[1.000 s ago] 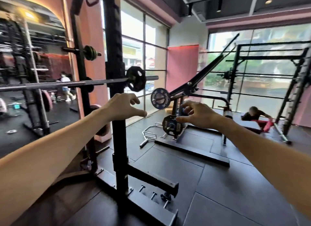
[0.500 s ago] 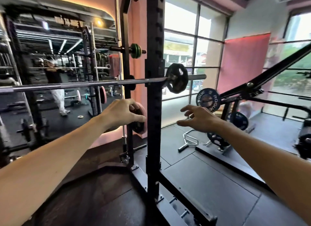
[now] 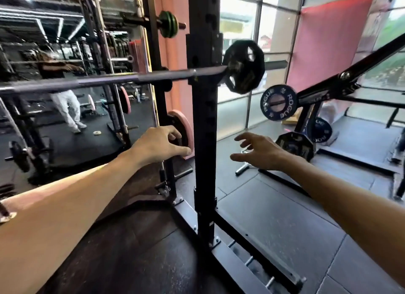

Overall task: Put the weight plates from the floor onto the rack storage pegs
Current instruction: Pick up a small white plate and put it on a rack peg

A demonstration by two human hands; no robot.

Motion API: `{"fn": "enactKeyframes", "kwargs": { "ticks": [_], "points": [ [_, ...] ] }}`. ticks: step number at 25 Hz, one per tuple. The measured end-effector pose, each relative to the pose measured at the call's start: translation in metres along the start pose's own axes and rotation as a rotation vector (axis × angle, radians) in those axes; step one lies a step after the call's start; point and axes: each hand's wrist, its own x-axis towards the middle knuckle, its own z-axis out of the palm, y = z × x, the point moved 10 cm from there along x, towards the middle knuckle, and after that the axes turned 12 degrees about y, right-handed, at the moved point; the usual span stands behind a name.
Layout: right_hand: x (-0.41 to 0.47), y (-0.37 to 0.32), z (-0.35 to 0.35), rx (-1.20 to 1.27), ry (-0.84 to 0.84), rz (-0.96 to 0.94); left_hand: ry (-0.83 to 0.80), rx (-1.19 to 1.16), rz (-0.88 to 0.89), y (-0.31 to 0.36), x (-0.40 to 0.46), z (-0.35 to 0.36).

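Both hands reach past the rack upright [image 3: 205, 140]: left hand [image 3: 160, 145] grip loosely curled before the pink plate [image 3: 186, 138], right hand [image 3: 260, 153] spread over open floor [image 3: 274, 217]; a blue plate [image 3: 278, 102] reads ROGUE.

Views: one only, head-worn, wide-angle; no second view shares the scene.
Position: standing just in front of the black rack upright [image 3: 205, 122], slightly above mid-height of it.
Facing: forward and down, toward the upright and the floor [image 3: 285, 223] at its base.
Nearness: close; both forearms reach in from the lower corners, the hands either side of the upright.
Beyond the upright: mirror [image 3: 65, 74] left, windows [image 3: 241, 30] right.
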Motion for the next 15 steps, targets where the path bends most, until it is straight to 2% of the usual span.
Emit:
{"fn": "enactKeyframes", "kwargs": {
  "ticks": [8, 15],
  "points": [
    [0.036, 0.133, 0.17, -0.006, -0.159, 0.148, -0.217, 0.045, -0.067, -0.089, 0.034, 0.189],
    [0.023, 0.28, 0.381, -0.07, -0.337, 0.225, -0.402, 0.0, -0.238, -0.222, -0.02, 0.421]
  ]
}}
